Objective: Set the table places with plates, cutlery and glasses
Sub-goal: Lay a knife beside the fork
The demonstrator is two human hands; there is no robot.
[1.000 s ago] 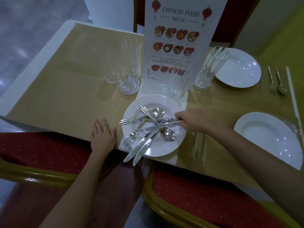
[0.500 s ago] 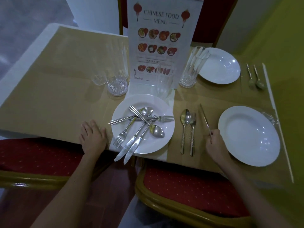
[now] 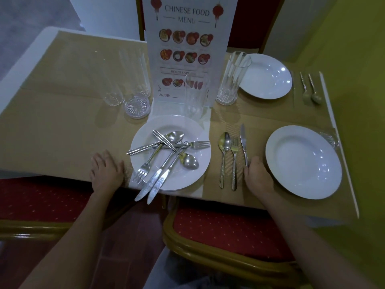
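One view only, the head camera, so I'm calling everything from that. Lower right of centre, my right hand [image 3: 257, 176] sits on the handle end of the knife [image 3: 243, 142], fingers curled down over it; I can't tell whether they actually pinch it or only rest on top. The knife lies just beside the fork [image 3: 234, 161] and spoon [image 3: 224, 157], tip pointing up the frame, with the near white plate [image 3: 304, 161] close on its right. Lower left of centre, my left hand [image 3: 106, 170] rests flat on the placemat [image 3: 62, 132], fingers spread and holding nothing, just beside the centre plate [image 3: 198, 170] that carries the loose pile of cutlery [image 3: 166, 151]. To finish this step well, I'd square the knife parallel with the fork, handle ends level along the table edge, and let go without nudging its neighbours. The far right place, upper right, has its plate [image 3: 268, 78] and two pieces of cutlery [image 3: 310, 88], with a tall glass [image 3: 231, 80] beside it. More glasses [image 3: 133, 88] wait upper left by the menu card [image 3: 187, 49]. Two knives on the centre plate overhang the table edge, so I'd lift from that pile gently when I go back.
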